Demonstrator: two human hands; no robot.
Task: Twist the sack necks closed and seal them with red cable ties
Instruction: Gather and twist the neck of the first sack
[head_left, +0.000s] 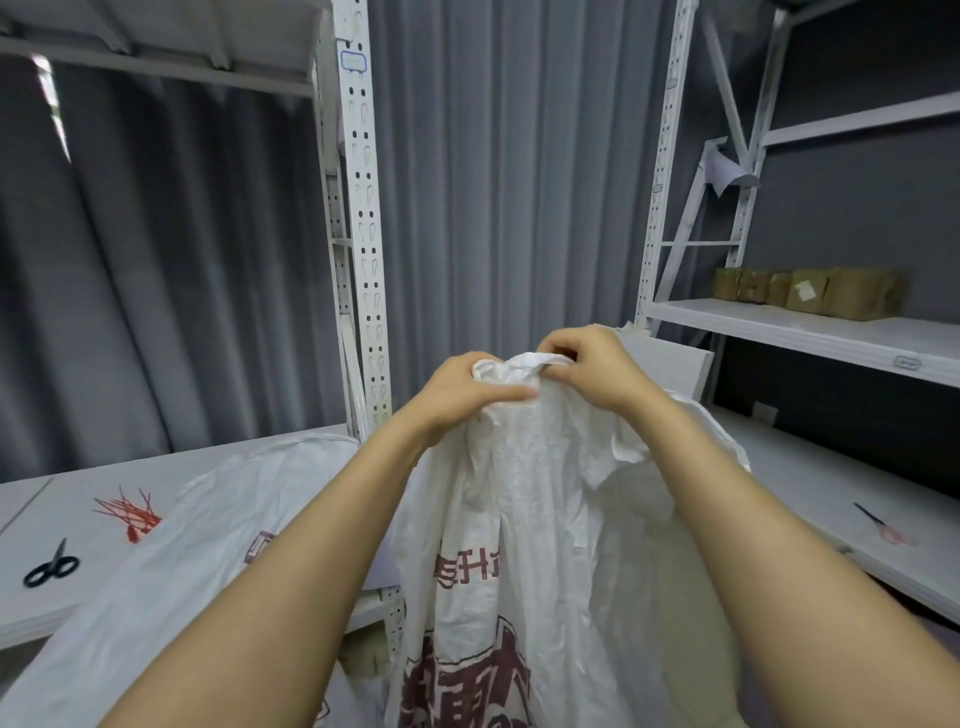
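Head view, the only one we get: both hands are up at the top of the white sack (545, 519). Our left hand (462, 389) and right hand (587, 369) each pinch the bunched neck (511, 366) between them, and the sack hangs straight down below. It's a bit blurry, so maybe it's not twisted yet. The red cable ties (130, 512) sit on the counter (31, 519) well down-left, past a second sack (208, 545), so our left hand's nearer.

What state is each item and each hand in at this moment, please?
Front sack: upright, neck gathered, no tie visible.
Left hand: grips the neck.
Right hand: pinches the neck's top edge.
Second sack: lying down.
Red cable ties: loose pile, unused.
Black scissors: lying shut.
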